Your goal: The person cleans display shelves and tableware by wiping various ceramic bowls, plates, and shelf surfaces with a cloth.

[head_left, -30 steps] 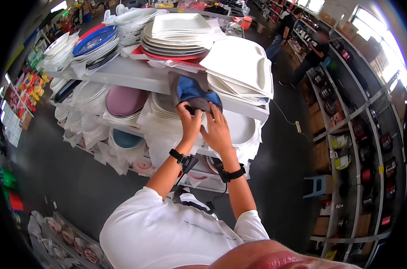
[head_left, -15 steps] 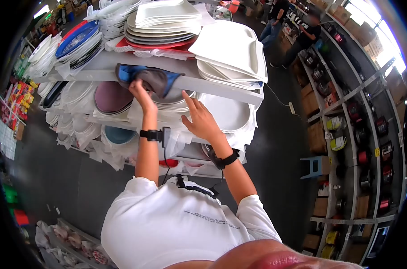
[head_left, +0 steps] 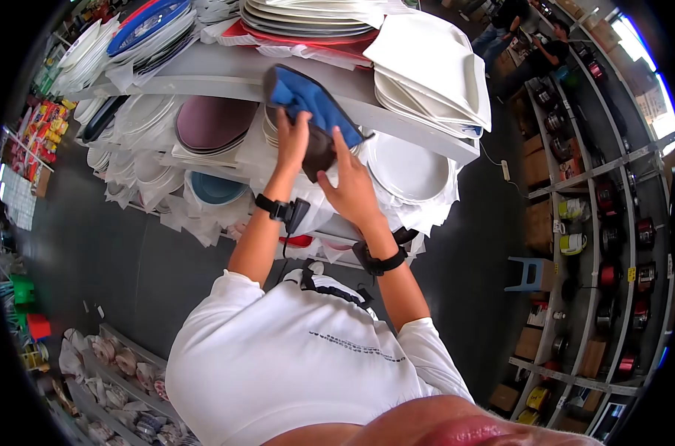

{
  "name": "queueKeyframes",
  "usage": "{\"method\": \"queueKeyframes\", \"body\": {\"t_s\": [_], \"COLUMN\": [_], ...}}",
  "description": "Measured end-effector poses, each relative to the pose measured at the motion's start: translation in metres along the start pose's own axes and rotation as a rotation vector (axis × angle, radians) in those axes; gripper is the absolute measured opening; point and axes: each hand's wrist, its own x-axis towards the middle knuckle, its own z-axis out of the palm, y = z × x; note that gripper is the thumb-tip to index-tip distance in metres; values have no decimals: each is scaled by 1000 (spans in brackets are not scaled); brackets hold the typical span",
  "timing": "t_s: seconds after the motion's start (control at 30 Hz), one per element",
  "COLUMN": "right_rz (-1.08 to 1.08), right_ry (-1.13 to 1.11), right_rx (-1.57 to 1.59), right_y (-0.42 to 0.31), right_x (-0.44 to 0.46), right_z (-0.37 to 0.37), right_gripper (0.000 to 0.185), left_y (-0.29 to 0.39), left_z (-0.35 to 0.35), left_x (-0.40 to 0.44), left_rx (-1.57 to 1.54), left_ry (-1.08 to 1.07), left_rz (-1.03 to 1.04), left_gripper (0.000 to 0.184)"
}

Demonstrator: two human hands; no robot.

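Observation:
A blue and dark grey cloth [head_left: 311,104] hangs in front of the edge of the upper shelf [head_left: 226,82]. My left hand [head_left: 291,141] is closed on its lower left part. Against the cloth's lower right side is my right hand [head_left: 350,186], its fingers apart. White square plates [head_left: 426,67] are stacked on the shelf to the right of the cloth. Behind the cloth lie more stacked plates, partly hidden. A mauve plate [head_left: 215,123] tops a stack on the level below, left of my hands.
Blue oval plates [head_left: 148,28] stand at the upper left. Round white plates [head_left: 408,167] lie below the upper shelf. Metal racks with pots [head_left: 608,234] line the right side, near a blue stool [head_left: 529,274]. Two people [head_left: 549,53] stand at the upper right.
From half a second ago, the cloth has moved right and now shows more blue. My left hand has moved right with it, and my right hand has come up against it.

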Motion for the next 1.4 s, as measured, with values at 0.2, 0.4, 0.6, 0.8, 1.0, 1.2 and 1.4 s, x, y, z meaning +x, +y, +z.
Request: {"method": "queueKeyframes", "body": {"t_s": [0.2, 0.4, 0.6, 0.8, 1.0, 1.2, 1.4], "right_rz": [153, 234, 192, 197, 212, 140, 149], "right_ry": [25, 23, 85, 164, 187, 46, 132], "right_rx": [-62, 152, 223, 158, 227, 186, 212], "right_y": [7, 25, 27, 32, 45, 70, 121], "right_x": [5, 34, 45, 32, 3, -25, -64], "right_z": [5, 54, 64, 22, -33, -91, -158], "right_gripper": [89, 89, 48, 29, 32, 40, 41], "left_y": [-8, 2, 2, -13, 4, -4, -15], "left_z": [9, -23, -23, -2, 50, 98, 177], "left_x": [-15, 15, 21, 3, -47, -94, -134], "left_rx": [-88, -287, -204, 112, -70, -347, -301], "left_ry": [-105, 26, -92, -36, -76, -89, -172], "left_rz": [-49, -134, -106, 6, -213, -406, -360], "left_gripper": [40, 34, 55, 48, 60, 58, 54]}}
